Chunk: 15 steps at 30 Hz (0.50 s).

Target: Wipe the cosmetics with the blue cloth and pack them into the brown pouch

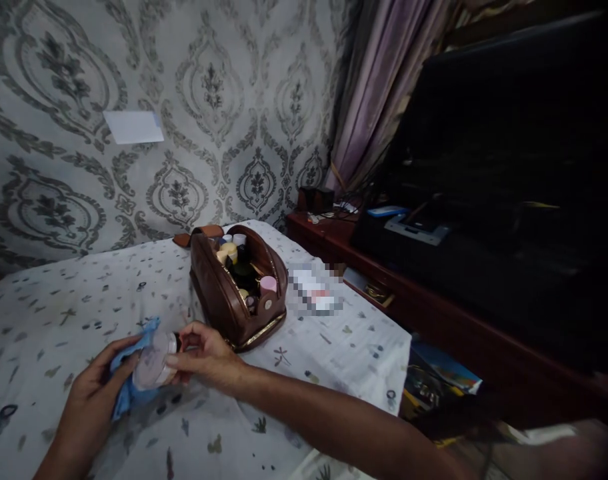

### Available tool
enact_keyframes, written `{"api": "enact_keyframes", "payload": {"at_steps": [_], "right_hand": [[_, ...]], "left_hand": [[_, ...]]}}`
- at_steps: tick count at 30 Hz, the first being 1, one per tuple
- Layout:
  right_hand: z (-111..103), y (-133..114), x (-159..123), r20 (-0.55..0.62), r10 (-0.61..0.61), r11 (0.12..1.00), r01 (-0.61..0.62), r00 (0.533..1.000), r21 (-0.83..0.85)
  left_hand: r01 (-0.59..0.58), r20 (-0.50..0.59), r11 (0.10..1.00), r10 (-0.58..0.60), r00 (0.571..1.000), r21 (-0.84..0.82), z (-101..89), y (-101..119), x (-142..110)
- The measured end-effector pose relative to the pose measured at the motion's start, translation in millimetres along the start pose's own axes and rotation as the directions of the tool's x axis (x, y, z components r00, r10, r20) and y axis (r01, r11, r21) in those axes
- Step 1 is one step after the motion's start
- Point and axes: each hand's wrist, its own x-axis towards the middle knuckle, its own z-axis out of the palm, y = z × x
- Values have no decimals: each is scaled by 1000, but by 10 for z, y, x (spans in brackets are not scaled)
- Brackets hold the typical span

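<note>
Low on the left, my left hand point(95, 387) is closed around a blue cloth point(127, 383), which presses against a clear rounded bottle point(151, 365). My right hand point(204, 353) grips the other end of this bottle, close to its dark cap point(178, 342). The bottle lies tilted between both hands, and its label cannot be made out. Just beyond my right hand stands a brown leather toiletry bag point(219, 293), unzipped at the top. Inside it are several bottles and jars, among them one with a pink cap point(268, 285) and a yellowish one point(229, 250).
A white patterned sheet point(334, 373) covers the surface beneath. A blurred-out white item point(314, 290) lies right of the bag. Farther right stands a dark red desk point(324, 233) with an open drawer point(369, 287) and a large black screen point(499, 167). Patterned wallpaper point(209, 87) is behind.
</note>
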Motion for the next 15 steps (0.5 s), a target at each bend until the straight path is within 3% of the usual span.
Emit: {"api": "enact_keyframes", "payload": {"at_steps": [2, 4, 8, 12, 15], "right_hand": [[-12, 19, 0, -9, 24, 1000, -24, 1000, -20], [-21, 38, -8, 11, 49, 998, -49, 999, -26], [-20, 68, -31, 66, 95, 995, -95, 993, -1], [-30, 113, -17, 30, 84, 996, -84, 996, 4], [-60, 153, 19, -24, 55, 998, -54, 998, 16]], "left_hand": [[104, 53, 993, -101, 993, -50, 12, -17, -12], [98, 23, 995, -98, 995, 16, 6, -58, -17], [-80, -8, 978, 83, 997, 193, -17, -177, -27], [-293, 87, 939, 281, 956, 179, 8, -286, -65], [-389, 106, 903, 375, 921, 183, 29, -352, -105]]}}
